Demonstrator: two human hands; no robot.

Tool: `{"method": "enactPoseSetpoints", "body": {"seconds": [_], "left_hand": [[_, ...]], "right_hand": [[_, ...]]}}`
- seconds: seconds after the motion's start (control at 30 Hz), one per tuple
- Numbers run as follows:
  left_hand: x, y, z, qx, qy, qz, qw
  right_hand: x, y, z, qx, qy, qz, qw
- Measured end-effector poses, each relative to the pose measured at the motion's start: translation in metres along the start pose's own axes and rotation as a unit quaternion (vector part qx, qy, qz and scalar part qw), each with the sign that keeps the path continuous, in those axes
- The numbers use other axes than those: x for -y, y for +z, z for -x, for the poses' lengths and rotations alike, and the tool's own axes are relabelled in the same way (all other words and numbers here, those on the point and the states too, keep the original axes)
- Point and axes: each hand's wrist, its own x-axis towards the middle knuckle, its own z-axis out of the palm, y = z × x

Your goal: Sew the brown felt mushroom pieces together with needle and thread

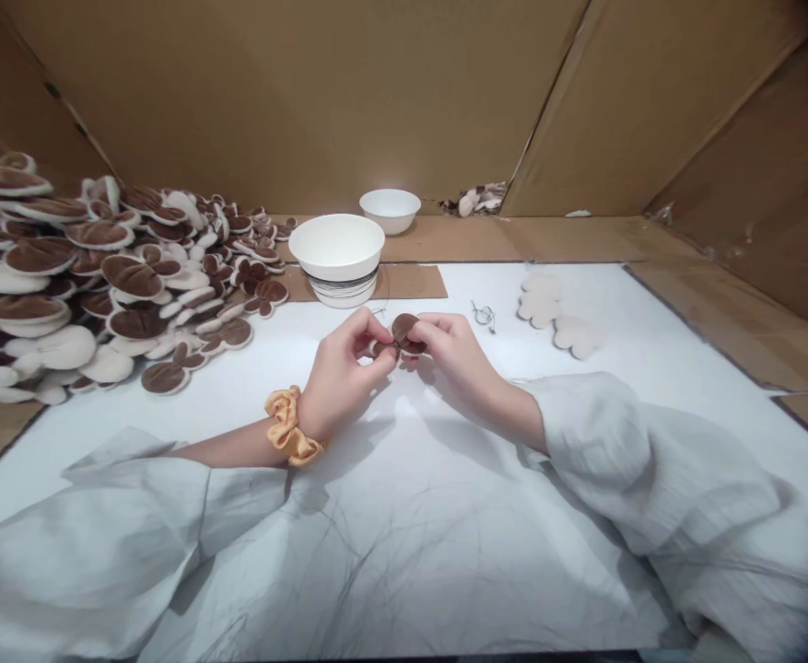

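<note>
Brown piece: a small rounded plush piece (404,326), held up over the white worktop (390,516), midway between its side edges and closer to the far edge.
Left hand: the left hand (346,361) pinches the piece's left part between thumb and forefinger; an orange scrunchie (288,427) circles the wrist.
Right hand: the right hand (460,357) pinches its right lobe, thumb against forefinger; the other fingers are partly hidden.
Dark thread: a loose tangle (485,318), just right of the right hand.
Pale pieces: two lobed pieces (539,300), near the far right corner.
Bowls: a thread-wound white bowl (341,268) at the far edge, a smaller bowl (391,222) behind it.
Pile: brown-and-white pieces (134,276) heaped over the far left corner.
</note>
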Motion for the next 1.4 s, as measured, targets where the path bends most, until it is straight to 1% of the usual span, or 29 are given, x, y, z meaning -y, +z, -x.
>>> {"method": "enactPoseSetpoints", "body": {"seconds": [0.2, 0.37, 0.53, 0.63, 0.87, 1.1, 1.4], "left_hand": [[0.001, 0.0, 0.0, 0.002, -0.005, 0.015, 1.0], [0.001, -0.001, -0.001, -0.006, -0.025, 0.024, 0.999], [0.001, -0.002, -0.002, -0.004, -0.027, 0.038, 0.999], [0.0, -0.002, -0.001, -0.001, -0.025, 0.022, 0.999], [0.0, -0.001, -0.001, 0.004, -0.002, -0.002, 1.0], [0.003, -0.003, -0.001, 0.002, -0.005, 0.002, 1.0], [0.005, -0.004, 0.0, 0.019, -0.01, 0.015, 1.0]], "right_hand": [[0.005, -0.002, 0.0, 0.003, 0.003, 0.034, 0.999], [0.008, -0.001, -0.001, 0.049, 0.008, 0.048, 0.998], [0.011, 0.001, 0.002, 0.062, 0.019, 0.082, 0.995], [0.01, 0.001, 0.002, 0.058, 0.026, 0.086, 0.994], [0.007, -0.002, 0.001, 0.021, 0.013, 0.078, 0.997], [0.008, -0.008, -0.003, 0.049, 0.0, 0.083, 0.995], [0.011, -0.011, -0.003, 0.07, 0.027, 0.072, 0.995]]}}
